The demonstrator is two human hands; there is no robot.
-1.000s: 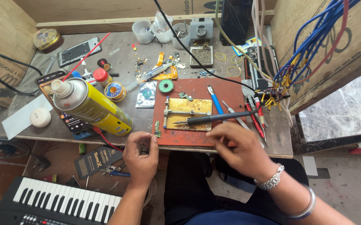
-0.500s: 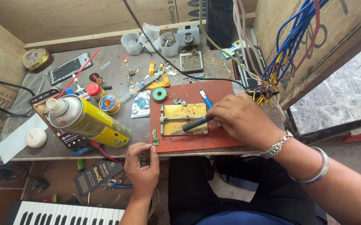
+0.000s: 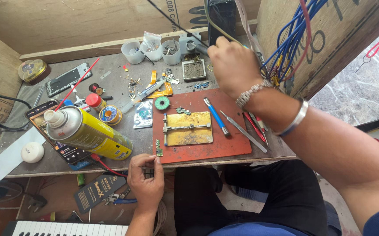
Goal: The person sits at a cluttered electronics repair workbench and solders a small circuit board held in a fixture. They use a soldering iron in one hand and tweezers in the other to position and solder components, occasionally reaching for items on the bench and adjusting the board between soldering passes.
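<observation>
The left hand [image 3: 146, 177] pinches a small green circuit board [image 3: 158, 147] steady at the bench [image 3: 124, 87] edge, while the right hand [image 3: 231, 63] grips the soldering iron [image 3: 198, 46] at its far-side stand.

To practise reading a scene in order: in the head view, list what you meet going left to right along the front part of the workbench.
White round puck → yellow spray can → small green circuit board → left hand at the bench edge → brass board holder → blue-handled tool → tweezers.
</observation>
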